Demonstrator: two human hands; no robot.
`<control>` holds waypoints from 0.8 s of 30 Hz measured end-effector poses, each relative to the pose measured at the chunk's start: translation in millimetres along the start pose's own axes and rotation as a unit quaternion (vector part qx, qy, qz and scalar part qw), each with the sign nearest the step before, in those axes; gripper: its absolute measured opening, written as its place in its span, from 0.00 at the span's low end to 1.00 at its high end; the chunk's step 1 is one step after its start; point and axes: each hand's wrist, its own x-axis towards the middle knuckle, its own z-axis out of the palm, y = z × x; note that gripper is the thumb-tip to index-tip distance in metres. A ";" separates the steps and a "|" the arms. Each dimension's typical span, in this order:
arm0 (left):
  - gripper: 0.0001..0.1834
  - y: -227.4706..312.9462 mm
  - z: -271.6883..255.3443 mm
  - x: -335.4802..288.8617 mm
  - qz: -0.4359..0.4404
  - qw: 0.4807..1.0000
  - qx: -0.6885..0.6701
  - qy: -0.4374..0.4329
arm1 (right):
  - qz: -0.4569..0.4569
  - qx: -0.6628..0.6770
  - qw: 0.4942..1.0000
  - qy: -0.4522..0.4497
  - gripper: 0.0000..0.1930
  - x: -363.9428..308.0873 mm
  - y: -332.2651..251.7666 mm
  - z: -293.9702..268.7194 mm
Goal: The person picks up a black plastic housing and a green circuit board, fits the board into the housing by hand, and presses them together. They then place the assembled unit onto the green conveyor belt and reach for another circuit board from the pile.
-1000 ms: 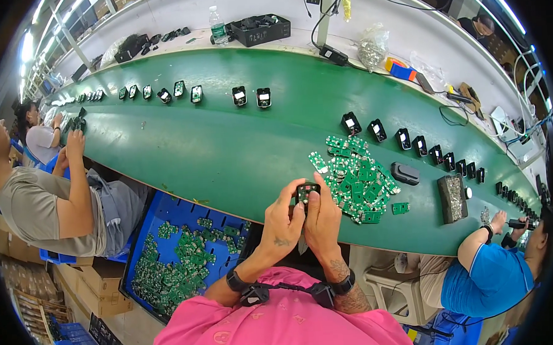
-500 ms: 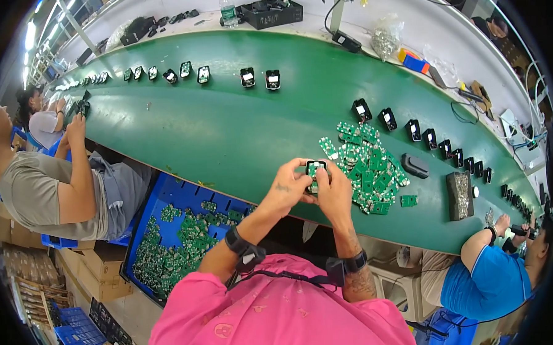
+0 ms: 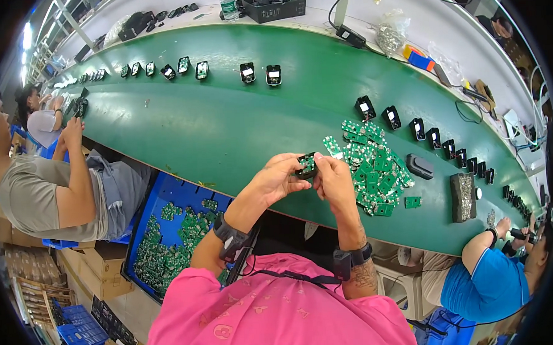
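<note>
Between both hands, over the near edge of the green bench, is a small black plastic housing (image 3: 312,173) with a green circuit board (image 3: 305,164) in it. It is tilted. My left hand (image 3: 278,178) grips its left side, with fingers around the edge. My right hand (image 3: 333,177) closes on its right side, thumb at the top edge. Just right of my right hand lies a heap of green circuit boards (image 3: 372,174). A closed black case (image 3: 419,165) rests beyond the heap, and one loose board (image 3: 413,201) lies apart near it.
Black housings (image 3: 417,129) stand in a row at right, others (image 3: 247,72) along the far left. A dark block (image 3: 463,197) sits on the bench (image 3: 212,120). Below left is a blue bin (image 3: 144,218) of boards. Co-workers sit on both sides (image 3: 43,189) (image 3: 491,274).
The housing has tilted from facing up to lying on a slant, and my hands have turned with it. My left forearm has shifted left. The view has moved slightly.
</note>
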 end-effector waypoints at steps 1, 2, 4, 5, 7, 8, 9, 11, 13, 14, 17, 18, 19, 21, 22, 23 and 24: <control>0.18 0.3 5.5 -4.6 0.024 1.000 0.012 0.000 | 0.000 -0.001 1.000 -0.002 0.20 2.5 -0.2 0.2; 0.16 2.9 12.0 -11.1 0.050 0.998 0.024 0.001 | 0.006 -0.004 1.000 -0.009 0.18 5.2 -0.4 0.5; 0.20 6.3 15.7 -17.8 0.073 0.992 0.105 0.008 | 0.008 -0.008 1.000 -0.022 0.18 9.1 1.3 3.8; 0.24 8.9 15.3 -17.9 0.091 0.978 0.187 0.010 | -0.017 -0.014 0.999 -0.025 0.17 10.1 5.3 5.1; 0.28 12.7 3.3 -18.1 0.186 0.925 0.331 -0.007 | -0.042 -0.018 0.998 -0.045 0.17 16.9 16.7 7.0; 0.32 17.4 -0.8 -19.6 0.264 0.845 0.465 -0.027 | -0.046 -0.019 0.997 -0.051 0.17 17.9 18.5 9.8; 0.38 31.7 -0.7 -21.6 0.243 0.800 0.548 -0.005 | -0.044 -0.033 0.997 -0.045 0.18 18.9 19.3 12.8; 0.39 52.2 -26.8 -8.0 0.337 0.698 0.630 0.047 | -0.061 -0.126 0.990 0.011 0.16 18.5 26.9 23.3; 0.42 87.8 -57.5 10.6 0.392 0.548 0.720 0.167 | -0.207 -0.303 0.924 0.107 0.13 18.1 60.4 31.7; 0.44 116.6 -74.8 19.1 0.362 0.512 0.740 0.245 | -0.243 -0.379 0.883 0.133 0.12 14.5 68.0 37.2; 0.43 190.9 -127.0 49.3 0.284 0.418 0.772 0.385 | -0.357 -0.457 0.809 0.097 0.09 8.4 62.8 53.0; 0.42 208.1 -144.7 61.8 0.288 0.391 0.771 0.412 | -0.358 -0.456 0.809 0.101 0.09 7.4 62.4 54.1; 0.42 221.3 -151.3 75.1 0.293 0.390 0.772 0.407 | -0.318 -0.453 0.828 0.095 0.08 9.1 62.4 53.3; 0.42 241.3 -148.0 97.7 0.244 0.410 0.770 0.423 | -0.275 -0.450 0.844 0.097 0.08 12.9 59.7 50.3; 0.42 253.3 -148.9 105.4 0.247 0.411 0.772 0.417 | -0.273 -0.452 0.844 0.096 0.07 14.0 59.2 52.6; 0.45 258.4 -144.2 114.5 0.204 0.407 0.796 0.399 | -0.264 -0.459 0.843 0.097 0.07 12.7 60.6 50.9; 0.48 258.1 -135.9 121.4 0.161 0.401 0.820 0.376 | -0.249 -0.464 0.843 0.109 0.07 11.0 60.9 49.0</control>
